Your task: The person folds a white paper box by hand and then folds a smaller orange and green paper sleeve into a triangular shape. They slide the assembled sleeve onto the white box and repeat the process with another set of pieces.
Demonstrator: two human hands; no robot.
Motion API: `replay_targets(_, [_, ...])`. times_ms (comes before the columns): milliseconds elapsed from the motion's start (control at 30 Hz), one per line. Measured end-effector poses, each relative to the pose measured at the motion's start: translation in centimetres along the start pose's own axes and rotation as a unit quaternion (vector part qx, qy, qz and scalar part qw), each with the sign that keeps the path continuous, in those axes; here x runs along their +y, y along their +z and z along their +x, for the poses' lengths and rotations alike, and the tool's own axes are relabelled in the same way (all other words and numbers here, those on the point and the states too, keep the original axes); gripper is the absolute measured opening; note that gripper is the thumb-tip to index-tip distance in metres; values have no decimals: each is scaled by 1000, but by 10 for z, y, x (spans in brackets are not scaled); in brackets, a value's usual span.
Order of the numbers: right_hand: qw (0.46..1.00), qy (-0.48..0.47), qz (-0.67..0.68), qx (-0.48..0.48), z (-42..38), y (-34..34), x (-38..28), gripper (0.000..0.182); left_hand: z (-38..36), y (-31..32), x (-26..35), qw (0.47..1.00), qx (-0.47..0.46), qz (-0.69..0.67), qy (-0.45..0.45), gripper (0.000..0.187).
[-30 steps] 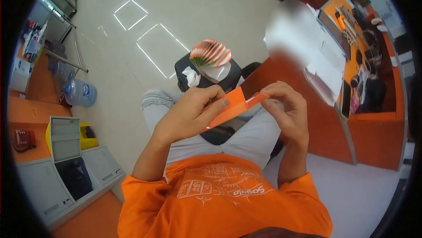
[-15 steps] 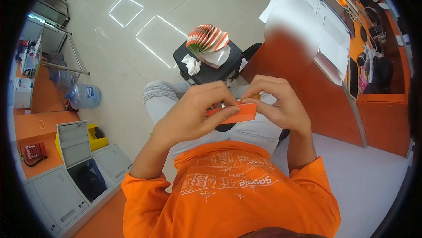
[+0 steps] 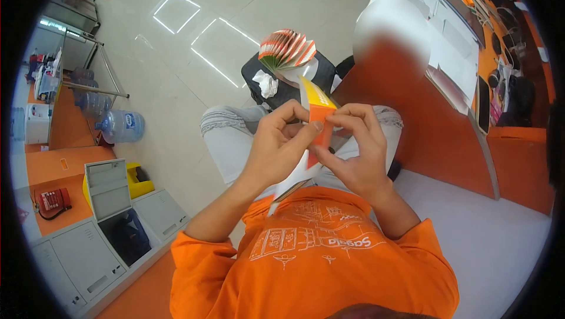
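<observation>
Above my lap, a piece of orange, yellow and white printed paper [image 3: 321, 115] is creased into panels, and both hands are on it. My left hand [image 3: 281, 149] pinches its left side between thumb and fingers. From the right, my right hand [image 3: 358, 145] grips the opposite edge with thumb and fingertips. The yellow panel points up and away from me, while white and dark parts hang down towards my shirt. Beyond my hands, a pleated paper fan [image 3: 287, 48] in orange, white and green lies on a black bag-like surface [image 3: 252, 72], beside a crumpled white tissue [image 3: 266, 85].
To my right stands a red-brown desk panel [image 3: 435, 136], with papers [image 3: 453, 63] and a phone [image 3: 483, 112] above it. On the left are water jugs [image 3: 122, 126], a red fire extinguisher [image 3: 56, 200] and grey lockers [image 3: 76, 254], one with its door raised.
The paper, earlier a flat orange strip held sideways, now stands turned upright with its yellow and white panels showing. My right hand has shifted slightly left and closer to my left hand.
</observation>
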State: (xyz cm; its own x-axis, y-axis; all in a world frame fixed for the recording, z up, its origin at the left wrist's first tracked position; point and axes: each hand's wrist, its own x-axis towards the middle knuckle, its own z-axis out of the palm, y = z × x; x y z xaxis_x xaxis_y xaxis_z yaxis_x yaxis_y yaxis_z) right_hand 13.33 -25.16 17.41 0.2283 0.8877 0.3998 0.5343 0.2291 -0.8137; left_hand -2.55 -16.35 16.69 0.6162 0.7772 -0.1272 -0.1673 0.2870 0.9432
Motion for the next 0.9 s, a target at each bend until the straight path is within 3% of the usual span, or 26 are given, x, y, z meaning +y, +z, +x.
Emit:
replay_targets(33, [996,-67,-63,22,-3,2,9,44,0,5,1,999,-3,-40,-14,10])
replay_targets(267, [989,-71,-91,97,1,7,2,44,3,7,-3,995,-62,-64,-55,26])
replay_targets(333, [992,-72,-50,86,-2,6,12,39,4,16,-9,993,25,-112,-11,24])
replay_targets(567, [996,51,56,52,0,-5,14,17,1,7,-21,996,22,-8,81,16])
replay_targets(633, [953,122,270,65,-1,-6,19,13,0,9,-15,992,21,39,121,9])
replay_targets(733, [935,124,330,38,2,-10,18,12,0,16,-15,986,51,21,159,8])
replay_targets(900, [965,61,245,71,4,-6,18,12,2,14,-5,974,33,126,187,8])
